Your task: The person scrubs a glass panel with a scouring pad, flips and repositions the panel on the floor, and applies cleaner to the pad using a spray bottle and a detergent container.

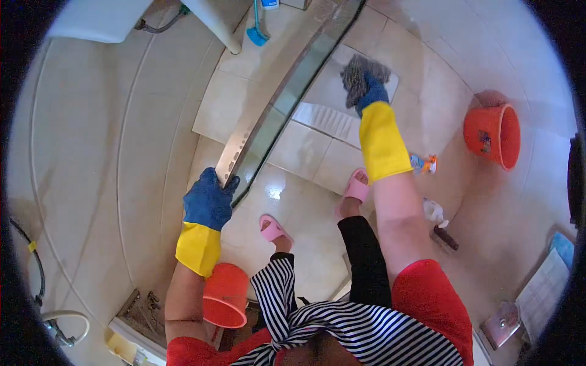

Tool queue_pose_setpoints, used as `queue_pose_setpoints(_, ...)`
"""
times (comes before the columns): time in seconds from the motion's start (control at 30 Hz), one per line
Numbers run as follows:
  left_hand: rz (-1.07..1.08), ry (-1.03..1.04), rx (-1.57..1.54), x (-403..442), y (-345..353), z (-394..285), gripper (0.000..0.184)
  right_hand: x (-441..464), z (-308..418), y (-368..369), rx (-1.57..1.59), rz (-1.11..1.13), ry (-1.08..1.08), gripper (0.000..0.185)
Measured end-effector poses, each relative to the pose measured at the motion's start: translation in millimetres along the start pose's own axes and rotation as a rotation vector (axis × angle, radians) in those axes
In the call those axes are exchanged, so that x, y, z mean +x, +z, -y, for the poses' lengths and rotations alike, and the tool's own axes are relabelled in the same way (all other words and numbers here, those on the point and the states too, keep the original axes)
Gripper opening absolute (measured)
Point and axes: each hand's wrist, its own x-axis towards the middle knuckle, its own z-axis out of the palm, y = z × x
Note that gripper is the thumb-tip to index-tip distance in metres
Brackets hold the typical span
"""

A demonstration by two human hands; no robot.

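Note:
My left hand (209,196), in a blue and yellow rubber glove, is closed around the near end of the long metal frame (268,113) of a glass panel (274,116). My right hand (373,93) wears a matching glove and reaches far forward. Bunched in its fingers is a dark grey cloth (360,72), held in front of the glass over the white squat toilet (329,119). Whether the cloth touches the glass or hangs apart from it, I cannot tell.
One red bucket (491,135) lies tilted at right; another red bucket (226,296) is near my left elbow. A spray bottle (424,163) and a brush (445,238) lie right of my feet, which wear pink slippers (274,229). A blue toilet brush (257,35) stands beyond the panel.

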Motion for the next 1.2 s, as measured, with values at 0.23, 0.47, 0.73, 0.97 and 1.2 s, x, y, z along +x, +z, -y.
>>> queue_pose_setpoints(0.23,0.034,0.068,0.002,3,-4,-2,0.053,-88,-88,-56,0.395,-0.007,0.129,0.024)
queue_pose_setpoints(0.47,-0.061,0.058,0.005,13,-20,-36,0.049,-85,-95,-39,0.369,0.003,0.198,0.020)
queue_pose_setpoints(0.73,-0.072,0.016,-0.081,67,-40,-147,0.043,23,-144,-14,-1.569,0.173,-0.542,0.025)
queue_pose_setpoints(0.97,-0.109,0.003,-0.261,109,-44,-160,0.045,96,-195,5,-0.084,-0.139,0.582,0.033)
queue_pose_setpoints(1.2,-0.092,0.041,-0.595,142,-44,-158,0.056,136,-247,33,0.426,-0.198,0.420,0.025)
